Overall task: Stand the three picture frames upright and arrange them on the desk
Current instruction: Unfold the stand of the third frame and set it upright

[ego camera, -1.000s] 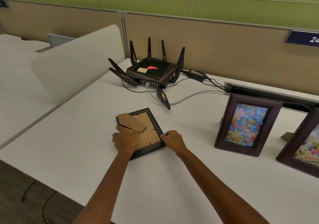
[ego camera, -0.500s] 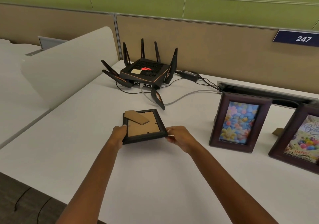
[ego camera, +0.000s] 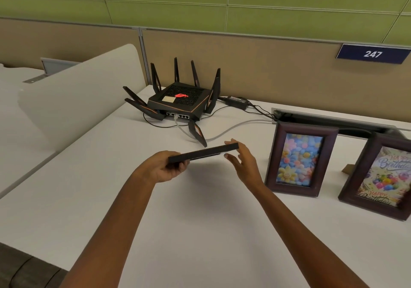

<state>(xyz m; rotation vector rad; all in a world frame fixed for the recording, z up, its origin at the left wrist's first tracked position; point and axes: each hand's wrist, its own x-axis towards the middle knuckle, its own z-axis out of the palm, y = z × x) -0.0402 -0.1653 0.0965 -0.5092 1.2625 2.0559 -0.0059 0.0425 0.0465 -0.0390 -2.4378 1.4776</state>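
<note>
A small black picture frame (ego camera: 203, 154) is lifted off the white desk (ego camera: 200, 232), seen edge-on and nearly level. My left hand (ego camera: 165, 167) grips its left end. My right hand (ego camera: 241, 161) is at its right end, fingers spread, the thumb behind the frame's corner. Two dark brown frames stand upright to the right: one with a flower picture (ego camera: 300, 160), and one with a birthday picture (ego camera: 382, 176) near the right edge, partly cut off.
A black router (ego camera: 180, 101) with several antennas sits at the back of the desk, its cables (ego camera: 233, 127) trailing right to a cable slot (ego camera: 333, 121). A white divider panel (ego camera: 73, 92) stands on the left. A tan partition with a "247" sign (ego camera: 372, 54) runs behind.
The black frame was lying back-up on the desk under both hands; it has been lifted and tipped so only its edge shows. My right hand's fingers have spread apart.
</note>
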